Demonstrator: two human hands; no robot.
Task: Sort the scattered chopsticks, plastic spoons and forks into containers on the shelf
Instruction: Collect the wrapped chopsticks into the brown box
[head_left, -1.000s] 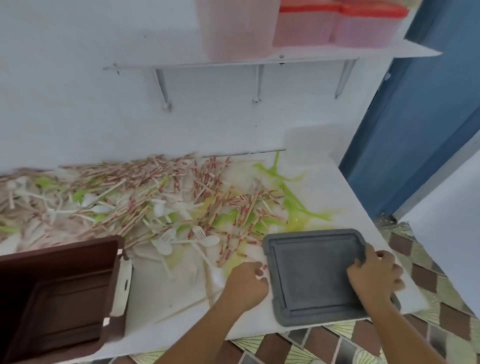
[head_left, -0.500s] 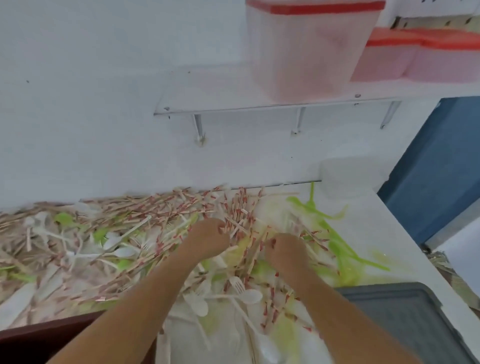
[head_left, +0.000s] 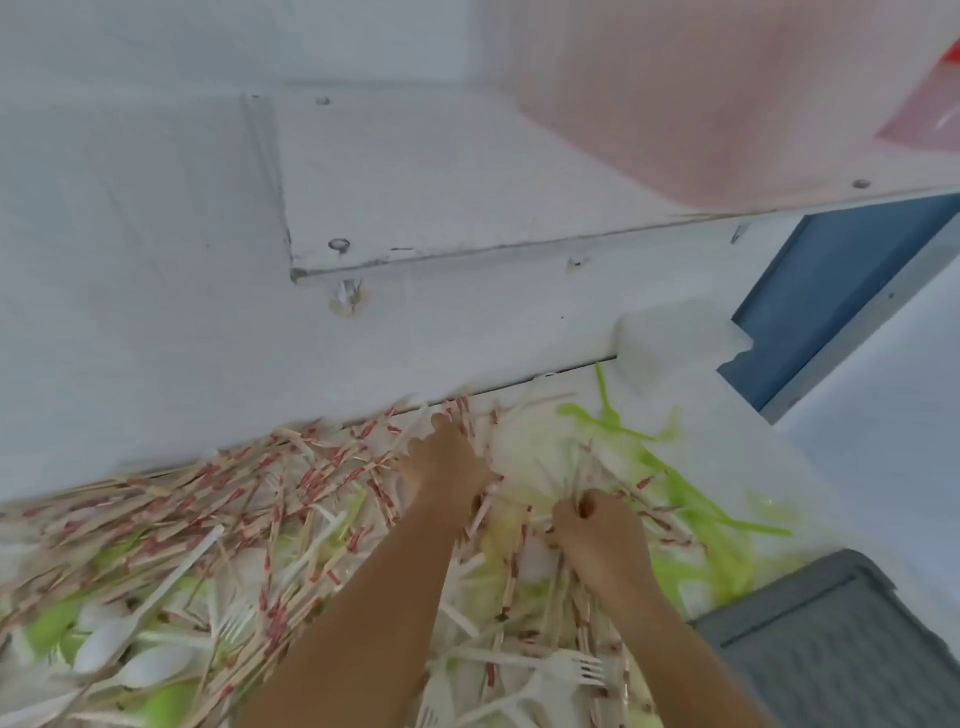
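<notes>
Several red-banded wooden chopsticks, long axis pointing toward the wall, sit in the curled right hand above the littered white counter. Left hand rests on the pile, fingers extended, gripping nothing.

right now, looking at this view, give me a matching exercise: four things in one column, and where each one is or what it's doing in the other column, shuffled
Things:
1. grey tray
2. pink container
3. white spoon
4. right hand

Places or states:
a. curled round a bunch of chopsticks
b. on the shelf, top right
c. lower left of the view
d. lower right corner, on the counter

Pairs: 1-d, 2-b, 3-c, 4-a
</notes>
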